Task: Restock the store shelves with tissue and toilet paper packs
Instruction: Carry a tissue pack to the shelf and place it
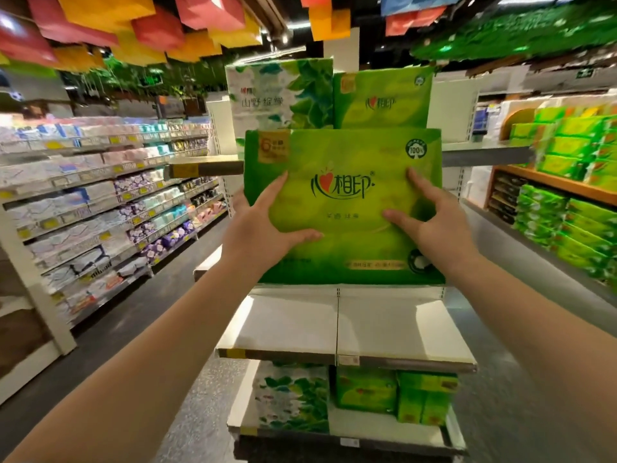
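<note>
Head view looks down an end-cap shelf [394, 329] in a store aisle. Both hands hold a big green pack [344, 182] upright against the shelf's back, its lower edge at the rear of the white shelf board. Left hand [263, 225] grips the pack's left side, thumb across the front and fingers spread up along the edge. Right hand [430, 222] presses on the front, fingers [417, 180] splayed and slightly bent. Behind and above stand a leaf-print pack [277, 95] and another green pack [384, 98], side by side. Lower shelf holds more packs [424, 399]. Stocked aisles run off on both sides.
</note>
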